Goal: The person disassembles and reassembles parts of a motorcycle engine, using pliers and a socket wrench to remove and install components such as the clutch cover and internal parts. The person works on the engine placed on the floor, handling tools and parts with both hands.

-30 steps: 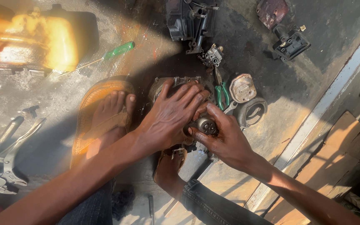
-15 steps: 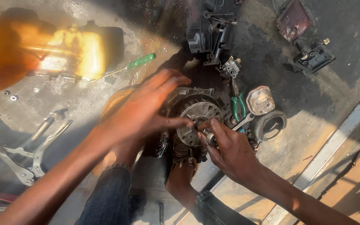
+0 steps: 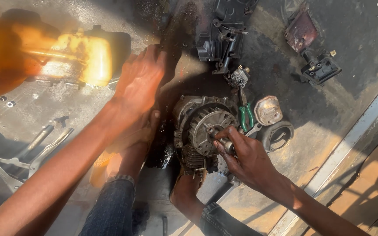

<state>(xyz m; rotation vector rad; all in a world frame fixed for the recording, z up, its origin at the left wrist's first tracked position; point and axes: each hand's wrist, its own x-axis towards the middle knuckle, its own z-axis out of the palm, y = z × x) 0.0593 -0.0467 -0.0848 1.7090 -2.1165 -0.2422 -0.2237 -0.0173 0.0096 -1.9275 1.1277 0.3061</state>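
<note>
Pinched in the right hand, a small metal socket sits at the hub of the finned engine flywheel on the oily floor, while the left hand, open and empty, reaches toward the yellow tank.

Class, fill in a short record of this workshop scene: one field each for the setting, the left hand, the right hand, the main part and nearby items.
Setting: oily concrete floor
Left hand: open, reaching over the floor, holding nothing
Right hand: fingertips on a small metal socket piece at the hub
Main part: grey finned round engine flywheel
Nearby: green-handled pliers, yellow fuel tank
</note>
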